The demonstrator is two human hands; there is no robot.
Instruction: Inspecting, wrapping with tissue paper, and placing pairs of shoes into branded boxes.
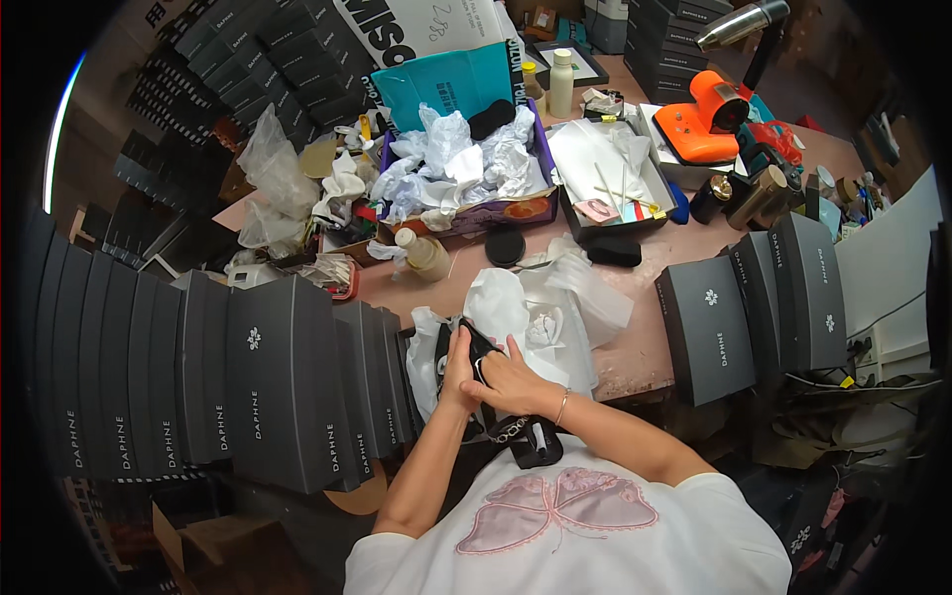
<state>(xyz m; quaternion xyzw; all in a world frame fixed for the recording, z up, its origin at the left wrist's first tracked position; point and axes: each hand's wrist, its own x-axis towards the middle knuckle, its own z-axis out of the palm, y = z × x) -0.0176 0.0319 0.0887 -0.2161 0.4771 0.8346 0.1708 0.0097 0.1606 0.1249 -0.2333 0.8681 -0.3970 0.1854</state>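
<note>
Nearest the body, a black shoe (524, 436) hanging off the near edge of the table (645, 352), a chain trim across its strap. Left hand (457, 365) closed around the upper part of the shoe, thumb side against it. Right hand (512, 382) laid over the same part from the right, fingers (493, 375) curled on the black material, a thin bracelet (561, 407) on the wrist. Both hands touching each other over the shoe, right at the near edge.

Just beyond the hands, crumpled white tissue paper (535, 317) spread on the table, a plastic bag (424, 347) at its left. Along the near left edge, a long row of dark grey shoeboxes (268, 382) standing on end. At the near right edge, three more grey boxes (764, 302) leaning together.

Toward the middle, a round black lid (505, 244), a small black pad (613, 250) and a tipped beige bottle (424, 255). Behind these, an open purple box (540, 149) stuffed with white paper, and beside it an open black tray (615, 164) holding white wrapping and sticks.

At the far right corner, an orange tool (706, 119) and a metal lamp head (742, 25). At the far edge, a white bottle (562, 81), a teal bag (446, 84) and more stacked dark boxes (248, 59).
</note>
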